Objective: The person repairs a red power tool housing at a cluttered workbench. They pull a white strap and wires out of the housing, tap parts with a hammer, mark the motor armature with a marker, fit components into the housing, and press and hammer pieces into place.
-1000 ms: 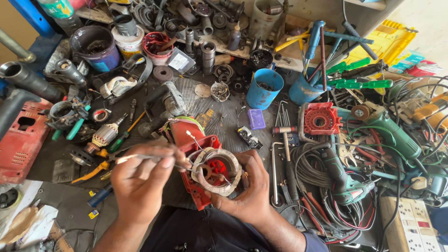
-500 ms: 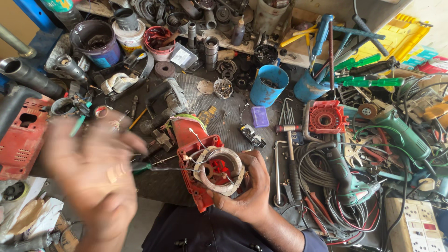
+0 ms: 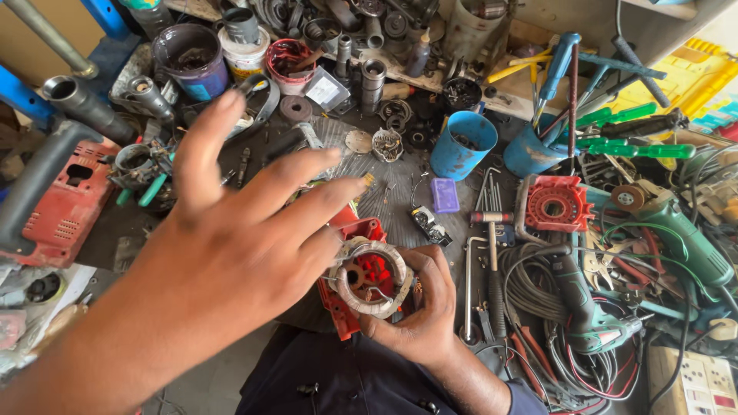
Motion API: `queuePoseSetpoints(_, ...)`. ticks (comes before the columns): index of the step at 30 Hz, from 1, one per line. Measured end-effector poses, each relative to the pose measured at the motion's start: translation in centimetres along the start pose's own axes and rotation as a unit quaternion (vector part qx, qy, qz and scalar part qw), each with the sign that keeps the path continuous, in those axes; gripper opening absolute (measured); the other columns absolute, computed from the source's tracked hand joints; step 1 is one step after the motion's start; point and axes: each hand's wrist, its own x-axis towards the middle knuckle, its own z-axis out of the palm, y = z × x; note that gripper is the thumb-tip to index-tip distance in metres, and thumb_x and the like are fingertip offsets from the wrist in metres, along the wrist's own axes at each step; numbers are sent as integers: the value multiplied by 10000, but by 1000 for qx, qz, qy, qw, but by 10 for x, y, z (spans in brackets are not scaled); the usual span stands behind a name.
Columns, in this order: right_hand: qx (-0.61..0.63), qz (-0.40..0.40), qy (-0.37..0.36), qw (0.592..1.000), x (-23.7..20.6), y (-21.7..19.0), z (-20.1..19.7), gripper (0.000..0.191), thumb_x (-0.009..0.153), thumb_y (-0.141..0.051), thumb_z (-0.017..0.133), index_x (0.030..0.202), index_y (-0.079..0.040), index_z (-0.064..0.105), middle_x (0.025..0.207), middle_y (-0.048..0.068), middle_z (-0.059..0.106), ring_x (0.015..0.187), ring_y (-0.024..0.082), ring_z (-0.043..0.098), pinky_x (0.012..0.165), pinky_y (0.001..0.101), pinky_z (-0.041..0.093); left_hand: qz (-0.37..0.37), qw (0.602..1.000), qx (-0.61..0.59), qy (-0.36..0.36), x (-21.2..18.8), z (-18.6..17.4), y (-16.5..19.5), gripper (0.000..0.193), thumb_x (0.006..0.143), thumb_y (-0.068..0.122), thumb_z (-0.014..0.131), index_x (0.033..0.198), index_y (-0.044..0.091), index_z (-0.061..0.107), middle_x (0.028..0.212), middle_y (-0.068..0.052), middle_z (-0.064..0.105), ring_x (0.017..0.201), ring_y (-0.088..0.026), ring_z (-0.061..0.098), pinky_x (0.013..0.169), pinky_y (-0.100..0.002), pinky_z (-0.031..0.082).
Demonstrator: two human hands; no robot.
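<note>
stator coil (image 3: 374,278) | gripped by right hand (image 3: 419,311) | left hand (image 3: 231,238) spread above

Bright, even daylight falls on the cluttered surface (image 3: 400,192), with soft shadows. The raised left hand (image 3: 231,246) looms close and slightly soft; around the right hand's (image 3: 419,307) grip focus is sharp. Edges bow outward.

Bench is packed. The only open patch is the dark tabletop (image 3: 388,196) just above the red housing (image 3: 361,230). Two blue cups (image 3: 461,144) fence it at the back, a purple block (image 3: 444,195) and hex keys (image 3: 486,201) crowd its right, and tangled cables (image 3: 538,292) fill the right side.
</note>
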Motion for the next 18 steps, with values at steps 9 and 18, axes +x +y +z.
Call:
queuePoseSetpoints(9, 34, -3, 23, 999, -12, 17, 3, 703, 641, -295, 921, 1183, 30, 613, 1099, 129, 586, 956, 231, 629, 830, 342, 557, 9, 994, 14, 105, 43, -8, 0, 103, 948, 224, 737, 924, 123, 731, 1240, -17, 678, 1248, -224, 578, 1142, -658, 259)
queuePoseSetpoints(18, 311, 147, 199, 918, -3, 21, 5, 654, 803, -118, 826, 1357, 16, 504, 1268, 111, 618, 1178, 202, 628, 1052, 340, 515, -35, 946, -320, 46, -13, 47, 85, 653, 959, 375, 795, 1383, -49, 537, 1357, -157, 562, 1254, -288, 545, 1047, -437, 483)
